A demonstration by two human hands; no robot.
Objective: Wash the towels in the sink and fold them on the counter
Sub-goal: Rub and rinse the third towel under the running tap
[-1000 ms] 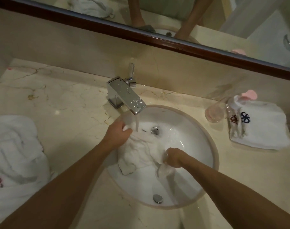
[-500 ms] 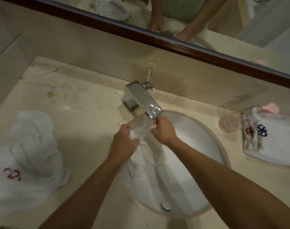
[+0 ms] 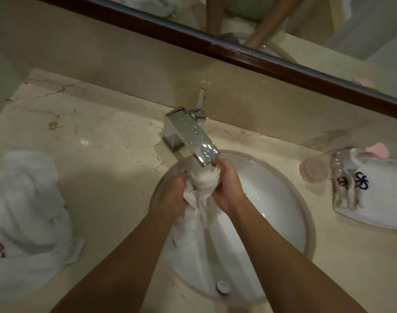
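Observation:
A wet white towel (image 3: 203, 184) is bunched up right under the chrome faucet (image 3: 193, 136) spout, its lower part hanging down into the round white sink (image 3: 281, 199). My left hand (image 3: 173, 195) grips the towel's left side and my right hand (image 3: 227, 186) grips its right side, both closed tight around the cloth. Whether water runs from the spout cannot be told. A crumpled white towel (image 3: 28, 222) with red stitching lies on the marble counter (image 3: 98, 154) at the left. A folded white towel (image 3: 378, 199) with a blue emblem lies at the right.
A clear glass (image 3: 315, 171) lies on its side beside the folded towel, with a pink item (image 3: 377, 150) behind it. A mirror with a dark wooden frame (image 3: 238, 53) runs along the back wall. An overflow fitting (image 3: 222, 286) sits at the sink's near wall.
My right hand came up from the basin to the spout and took hold of the towel beside my left hand. The towel is now gathered into a tight bunch between both hands.

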